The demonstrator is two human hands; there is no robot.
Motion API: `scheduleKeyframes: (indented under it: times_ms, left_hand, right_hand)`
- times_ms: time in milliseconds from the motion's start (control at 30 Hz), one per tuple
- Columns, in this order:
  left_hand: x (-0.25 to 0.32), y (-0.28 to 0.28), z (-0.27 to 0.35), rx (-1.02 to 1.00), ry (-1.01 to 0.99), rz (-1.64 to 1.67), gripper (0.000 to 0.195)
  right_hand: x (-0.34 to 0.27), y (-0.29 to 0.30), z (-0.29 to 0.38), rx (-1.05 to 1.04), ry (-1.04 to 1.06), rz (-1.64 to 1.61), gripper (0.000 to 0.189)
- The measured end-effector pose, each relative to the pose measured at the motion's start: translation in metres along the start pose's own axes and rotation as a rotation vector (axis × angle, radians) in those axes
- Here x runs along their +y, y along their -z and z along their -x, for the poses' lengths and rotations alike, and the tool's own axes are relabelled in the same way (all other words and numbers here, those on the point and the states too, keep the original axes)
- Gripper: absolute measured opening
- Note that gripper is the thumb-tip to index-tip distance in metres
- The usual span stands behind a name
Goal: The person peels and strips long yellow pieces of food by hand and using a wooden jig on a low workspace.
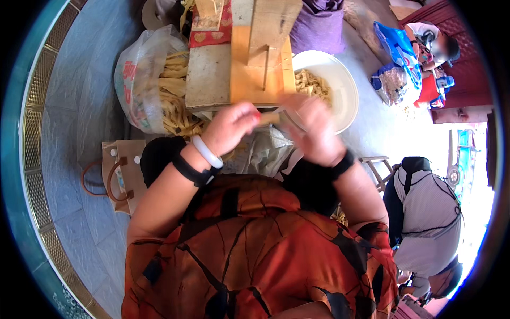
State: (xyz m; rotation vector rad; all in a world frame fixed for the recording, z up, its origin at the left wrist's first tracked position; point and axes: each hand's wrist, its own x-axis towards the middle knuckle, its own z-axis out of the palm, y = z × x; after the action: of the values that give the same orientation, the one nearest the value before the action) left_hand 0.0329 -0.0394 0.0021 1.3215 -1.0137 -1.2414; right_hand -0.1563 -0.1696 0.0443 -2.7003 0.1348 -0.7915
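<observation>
My left hand (229,127) pinches one end of a short tan strip (269,119), which looks folded or rolled. At its other end is my right hand (312,129), too blurred to show whether its fingers grip the strip. Both hands are just in front of the near edge of a low work table (207,83). On that table lies a yellowish wooden board (242,83) with an upright wooden block (273,28) on it. A thin wooden rod (265,71) stands out at the block's foot.
Left of the table, a clear plastic bag (137,79) holds long tan strips (175,87). A white basin (346,87) with curled strips (310,83) sits right. Nearby are a purple sack (318,28), a handbag (133,159) and two other people (428,215) at the right.
</observation>
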Motion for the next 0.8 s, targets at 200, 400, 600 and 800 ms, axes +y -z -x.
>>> scheduleKeyframes:
  times_ms: [200,400,600,800]
  left_hand:
    - [-0.021,-0.007,0.030,-0.239,0.162,0.012,0.012]
    - [0.023,-0.020,0.037,-0.306,-0.093,0.874,0.012]
    - [0.028,-0.041,0.038,0.030,-0.690,-0.850,0.045]
    - [-0.013,-0.034,0.036,-0.496,0.321,0.401,0.014]
  right_hand:
    - [-0.031,-0.010,0.033,-0.024,0.000,0.050,0.025]
    - [-0.054,0.008,0.036,0.124,-0.046,-0.030,0.028]
    - [-0.068,-0.007,0.041,0.012,-0.204,-0.543,0.022]
    - [-0.056,-0.019,0.048,0.077,-0.110,-0.201,0.012]
